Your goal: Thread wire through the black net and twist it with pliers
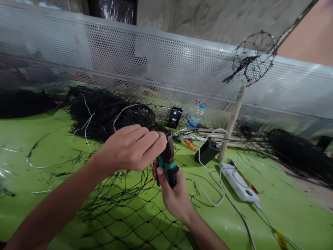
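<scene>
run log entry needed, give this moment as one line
right hand: holding pliers | left hand: curled beside pliers' head | black netting: over green table

Worktop: green, smooth, glossy, plastic-looking. Pliers: dark, dull metal head; green and black handles, plastic or rubber. Netting: black knotted cord, matt. Black bundle: fine fibrous strands, rough, mostly matt. Perforated panel: silvery sheen; metal or plastic cannot be told. Stick: pale wood, unpolished. Bottle: clear, shiny plastic. Power strip: smooth white plastic. Wall: grey, matt, concrete-like, uneven.
</scene>
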### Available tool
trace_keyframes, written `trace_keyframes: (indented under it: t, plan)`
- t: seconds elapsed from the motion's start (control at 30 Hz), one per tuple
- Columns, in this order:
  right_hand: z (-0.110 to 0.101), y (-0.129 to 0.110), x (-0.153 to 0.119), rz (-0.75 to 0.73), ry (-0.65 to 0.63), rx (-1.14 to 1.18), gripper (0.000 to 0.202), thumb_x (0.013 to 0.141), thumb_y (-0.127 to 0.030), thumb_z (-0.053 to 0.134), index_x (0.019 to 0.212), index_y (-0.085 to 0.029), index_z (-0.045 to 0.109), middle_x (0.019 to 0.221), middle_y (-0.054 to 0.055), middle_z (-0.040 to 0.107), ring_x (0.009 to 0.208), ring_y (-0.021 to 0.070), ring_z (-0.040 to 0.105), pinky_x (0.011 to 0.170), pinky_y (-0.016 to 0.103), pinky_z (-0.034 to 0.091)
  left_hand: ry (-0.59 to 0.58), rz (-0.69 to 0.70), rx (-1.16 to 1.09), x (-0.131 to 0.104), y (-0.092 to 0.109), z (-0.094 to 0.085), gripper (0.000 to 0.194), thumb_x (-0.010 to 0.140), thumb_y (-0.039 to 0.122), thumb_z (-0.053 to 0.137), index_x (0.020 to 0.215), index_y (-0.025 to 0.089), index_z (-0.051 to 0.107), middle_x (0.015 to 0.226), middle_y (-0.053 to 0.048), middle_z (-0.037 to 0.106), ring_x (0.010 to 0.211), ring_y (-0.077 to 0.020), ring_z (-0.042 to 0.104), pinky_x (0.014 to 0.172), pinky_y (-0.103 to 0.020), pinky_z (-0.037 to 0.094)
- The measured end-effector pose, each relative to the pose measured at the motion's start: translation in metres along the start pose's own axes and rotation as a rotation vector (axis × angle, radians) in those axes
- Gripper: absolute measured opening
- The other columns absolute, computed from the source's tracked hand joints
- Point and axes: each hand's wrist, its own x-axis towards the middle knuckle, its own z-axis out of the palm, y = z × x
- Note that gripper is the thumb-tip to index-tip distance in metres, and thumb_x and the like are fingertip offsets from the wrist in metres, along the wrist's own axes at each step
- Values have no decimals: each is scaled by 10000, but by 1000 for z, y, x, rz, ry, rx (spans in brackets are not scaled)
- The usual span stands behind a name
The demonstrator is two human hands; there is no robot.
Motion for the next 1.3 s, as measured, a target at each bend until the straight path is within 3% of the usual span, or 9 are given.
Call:
trace_keyframes:
  t: [0.23, 0.33, 0.5, 0.63, 0.73, 0.87, 1.1, 1.2, 1.3]
  plan:
    - [6, 16, 18, 61, 27, 155, 356, 973, -545, 631, 984, -192, 672, 809, 16, 623, 648, 154, 577, 609, 306, 521, -105, -168, -95, -5, 4, 19, 239, 1001, 115, 516, 785, 179, 596, 619, 34, 540, 529, -123, 525, 508, -295, 374]
    - [11, 20, 23, 87, 18, 223, 361, 945, -558, 658, 983, -201, 680, 852, 23, 655, 641, 175, 658, 582, 334, 600, -170, -238, -126, -11, -2, 25, 288, 1030, 189, 500, 762, 178, 604, 633, 17, 585, 533, -128, 535, 503, -304, 317]
    - [7, 10, 22, 30, -25, 379, 416, 940, -574, 642, 1156, -224, 705, 1145, 104, 739, 1061, 291, 722, 633, 377, 668, -281, -639, -304, -29, -32, 35, 283, 1021, 288, 506, 856, 166, 701, 694, -21, 669, 593, -140, 553, 568, -296, 301]
    - [-20, -7, 24, 31, 85, 483, 428, 954, -585, 598, 1230, -268, 676, 1179, 113, 755, 961, 272, 762, 490, 295, 598, -320, -849, -470, -42, -52, 41, 285, 997, 317, 524, 900, 166, 745, 582, 12, 598, 516, -114, 466, 587, -284, 324]
    - [-49, -11, 32, 4, 241, 486, 379, 933, -557, 643, 1171, -265, 678, 1123, 113, 769, 903, 255, 773, 458, 252, 538, -314, -893, -504, -46, -57, 40, 338, 1007, 390, 535, 884, 167, 757, 553, 25, 576, 494, -103, 449, 559, -272, 328]
    - [-77, 1, 49, -58, 423, 419, 353, 884, -516, 728, 1117, -258, 666, 1104, 96, 770, 927, 259, 762, 545, 290, 564, -313, -942, -583, -46, -60, 32, 336, 986, 430, 580, 868, 175, 765, 628, 13, 649, 549, -106, 502, 573, -260, 362]
    - [-85, 17, 61, 8, 352, 378, 480, 832, -559, 754, 1167, -224, 677, 1045, 104, 761, 809, 240, 732, 488, 281, 498, -292, -932, -640, -35, -58, 10, 290, 978, 398, 582, 920, 182, 766, 671, 12, 668, 562, -106, 491, 566, -255, 363]
    - [-84, 8, 57, -23, 343, 339, 428, 866, -545, 741, 1152, -233, 676, 989, 60, 724, 720, 177, 669, 454, 242, 398, -263, -955, -572, -33, -53, 1, 256, 967, 382, 597, 925, 195, 767, 579, 36, 583, 534, -107, 453, 553, -262, 328]
    - [-89, -13, 53, -73, 310, 265, 336, 842, -479, 809, 1023, -222, 690, 850, 2, 664, 634, 123, 567, 534, 260, 423, -260, -1005, -547, -34, -57, -1, 263, 969, 395, 587, 931, 201, 762, 584, 30, 594, 537, -113, 460, 564, -266, 319]
